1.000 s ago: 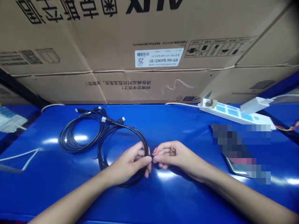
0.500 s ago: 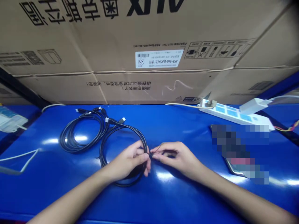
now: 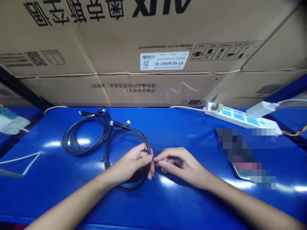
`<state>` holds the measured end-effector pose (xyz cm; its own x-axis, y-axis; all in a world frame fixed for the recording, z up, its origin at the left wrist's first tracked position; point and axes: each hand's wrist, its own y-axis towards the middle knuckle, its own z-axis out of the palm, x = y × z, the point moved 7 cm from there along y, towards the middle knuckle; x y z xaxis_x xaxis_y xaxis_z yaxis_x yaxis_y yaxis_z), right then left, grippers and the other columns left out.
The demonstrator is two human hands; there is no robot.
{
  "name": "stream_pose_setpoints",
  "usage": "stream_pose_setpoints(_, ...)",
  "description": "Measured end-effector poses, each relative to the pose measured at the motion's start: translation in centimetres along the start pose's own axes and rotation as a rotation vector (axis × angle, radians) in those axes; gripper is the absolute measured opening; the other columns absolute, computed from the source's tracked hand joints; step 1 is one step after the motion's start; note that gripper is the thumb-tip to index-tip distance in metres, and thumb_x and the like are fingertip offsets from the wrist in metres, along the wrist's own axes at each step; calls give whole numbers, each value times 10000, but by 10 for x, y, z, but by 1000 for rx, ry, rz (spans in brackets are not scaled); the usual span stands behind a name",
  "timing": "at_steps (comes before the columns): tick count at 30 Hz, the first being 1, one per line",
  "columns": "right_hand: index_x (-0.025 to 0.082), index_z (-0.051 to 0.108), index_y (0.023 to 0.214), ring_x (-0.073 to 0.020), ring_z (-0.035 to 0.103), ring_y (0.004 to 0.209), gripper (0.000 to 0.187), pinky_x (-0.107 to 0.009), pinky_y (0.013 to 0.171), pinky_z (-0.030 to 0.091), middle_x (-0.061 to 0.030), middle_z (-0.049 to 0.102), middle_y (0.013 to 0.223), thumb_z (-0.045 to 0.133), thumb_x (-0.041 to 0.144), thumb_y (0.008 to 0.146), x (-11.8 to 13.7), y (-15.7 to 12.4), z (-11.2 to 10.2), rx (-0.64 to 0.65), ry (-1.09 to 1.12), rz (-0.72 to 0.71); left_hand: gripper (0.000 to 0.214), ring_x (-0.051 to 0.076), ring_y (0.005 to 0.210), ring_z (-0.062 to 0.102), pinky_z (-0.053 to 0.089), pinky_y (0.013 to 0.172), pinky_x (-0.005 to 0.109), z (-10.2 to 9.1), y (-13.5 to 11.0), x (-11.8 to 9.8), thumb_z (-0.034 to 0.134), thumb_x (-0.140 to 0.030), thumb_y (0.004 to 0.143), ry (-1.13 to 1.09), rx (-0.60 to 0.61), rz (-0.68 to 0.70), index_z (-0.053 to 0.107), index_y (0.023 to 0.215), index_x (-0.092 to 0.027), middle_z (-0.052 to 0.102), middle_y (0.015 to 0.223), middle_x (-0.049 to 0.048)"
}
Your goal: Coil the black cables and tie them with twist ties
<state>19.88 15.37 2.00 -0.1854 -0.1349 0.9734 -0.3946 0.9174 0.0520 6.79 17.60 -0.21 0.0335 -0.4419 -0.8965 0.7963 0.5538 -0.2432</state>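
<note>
A coiled black cable [image 3: 144,137] with light-tipped plugs at its top lies at the middle of the blue table. My left hand [image 3: 136,161] is closed around the coil's right side, thumb on top and fingers beneath. Just to the right, my right hand [image 3: 181,164] pinches thumb and forefinger together at the coil's edge. Between those fingertips is a thin black tie, mostly hidden now. Another small tie end [image 3: 102,160] sticks out on the coil's left side. A second coil of black cable [image 3: 76,153] rests at the left, its plugs pointing up and touching or nearly touching the first.
Behind the table [image 3: 192,204] stands a large cardboard box [image 3: 115,41]. A white power strip [image 3: 237,118] with a charger [image 3: 260,109] plugged in sits at the back right. Nearer lies a phone-like object [image 3: 242,175], partly blurred out. A white cord [image 3: 31,164] lies at the left.
My right fingers have closed in tighter at the coil's edge, and the thin strand that showed between them is now mostly covered. My left hand keeps its hold on the coil.
</note>
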Motion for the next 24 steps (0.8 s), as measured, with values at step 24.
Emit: stream_pose_setpoints(24,203,683,891,-154,643,649,156,-269,628,500,-27,722,753,667,355,923,-7,0,-2,-6,-162,60,417,131,557,598,463,642,274,3,-4,1,634,-543,923,126,9,-25,465,1128,-222,645,679,-41)
